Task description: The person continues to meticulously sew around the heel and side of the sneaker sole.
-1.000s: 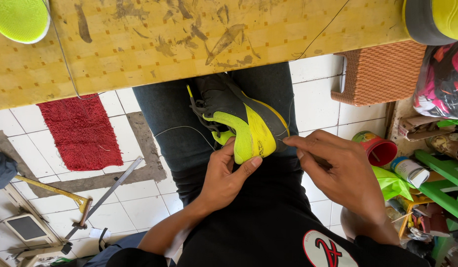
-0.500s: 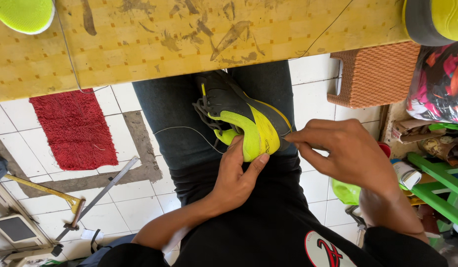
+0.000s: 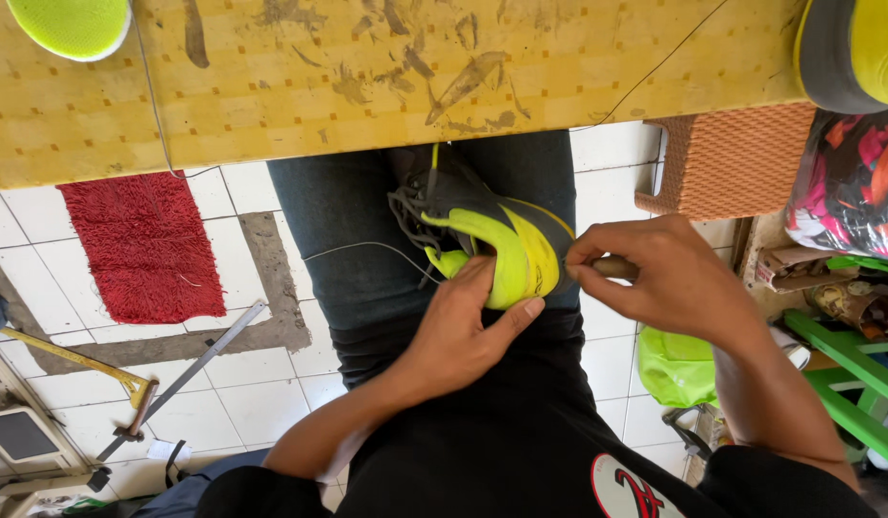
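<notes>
Shoe half-hidden on the lap

Shoe [image 3: 492, 245] is lying on the lap, toe hiding under the yellow surface [image 3: 386, 77]. Left hand [image 3: 463, 331] is cupping its heel; right hand [image 3: 669, 278] is pinching a mostly concealed wooden-handled tool [image 3: 612, 267]. Thread [image 3: 357, 249] is trailing left.

The grey and neon-yellow sneaker [image 3: 487, 240] lies on my lap, heel toward me and grey laces loose, cupped from below by my left hand [image 3: 463, 331] while my right hand [image 3: 660, 278] presses a wooden-handled awl [image 3: 612, 268] against its heel, a thin thread [image 3: 367, 251] trailing leftward.
</notes>
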